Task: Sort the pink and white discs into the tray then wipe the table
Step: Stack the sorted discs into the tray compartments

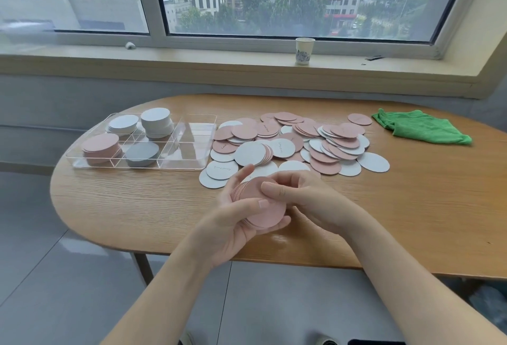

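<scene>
A stack of pink discs (267, 211) lies in my left hand (233, 224), whose fingers curl round its underside while the thumb presses on top. My right hand (299, 196) holds the same stack from the right, thumb on the top disc. A loose pile of pink and white discs (296, 144) covers the middle of the wooden table (137, 207). The clear divided tray (197, 163) at the left holds two white stacks (156, 121), a pink stack (101, 145) and a grey-looking stack (142, 154). Its right compartments hold nothing.
A crumpled green cloth (419, 129) lies at the table's far right. A paper cup (304, 50) stands on the window sill behind. The table's rounded left end and front edge drop to a grey tiled floor.
</scene>
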